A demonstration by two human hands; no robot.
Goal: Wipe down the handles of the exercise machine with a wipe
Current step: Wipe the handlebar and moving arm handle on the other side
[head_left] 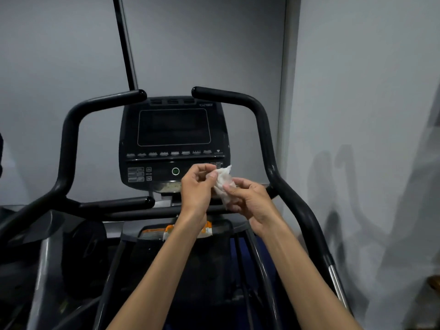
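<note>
**Wipe bunched between both hands, handles waiting**

Big black handles [266, 129] curve up either side of the grip, untouched. Left hand [195, 186] and right hand [247, 198] both pinch the wipe [223, 182] before the console [173, 141]. Looks limp, light, damp; best gathered into a palm-held pad.

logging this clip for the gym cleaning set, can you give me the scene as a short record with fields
setting: exercise machine against a grey wall
console: dark screen, one green-ringed button lit
wipe: white, crumpled, held in front of the console, touching no handle
left hand: pinches the wipe's upper part
right hand: pinches the wipe's lower part
left handle: black, curved, untouched
right handle: black, curved, untouched
task stage: wipe being readied, wiping not under way
</note>
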